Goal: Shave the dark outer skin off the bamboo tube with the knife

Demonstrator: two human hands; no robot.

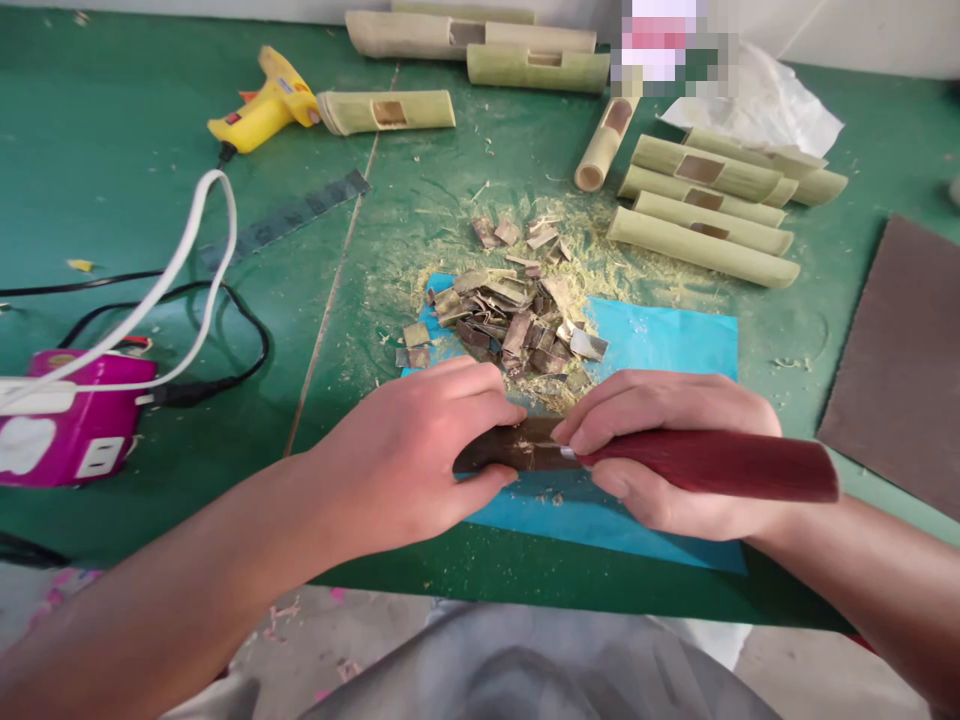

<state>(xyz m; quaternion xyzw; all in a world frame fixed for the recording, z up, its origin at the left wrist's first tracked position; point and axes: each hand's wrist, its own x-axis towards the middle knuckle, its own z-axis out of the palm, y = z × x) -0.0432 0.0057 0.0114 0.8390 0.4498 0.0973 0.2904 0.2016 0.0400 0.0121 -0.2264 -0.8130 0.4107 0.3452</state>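
Note:
My left hand [427, 440] is closed round a dark brown length of bamboo [536, 435], thumb on the near side and fingers on the far side. From the right, my right hand [675, 420] grips a cutting tool with a dark red wooden handle [750, 465]. A small bit of its metal shows at the bamboo's surface; the rest of the blade is hidden. My right fingertips lie close against the bamboo. Beneath both hands is a blue sheet [667, 335]. Just beyond them sits a heap of brown bamboo chips [517, 320] with pale shavings.
Several notched bamboo tubes [705, 250] lie at the right back, others [536, 68] along the back edge. A yellow glue gun [270, 105] rests at left, near a magenta power box [97, 410] with cords. A brown board [900, 360] is at right on the green table [300, 220].

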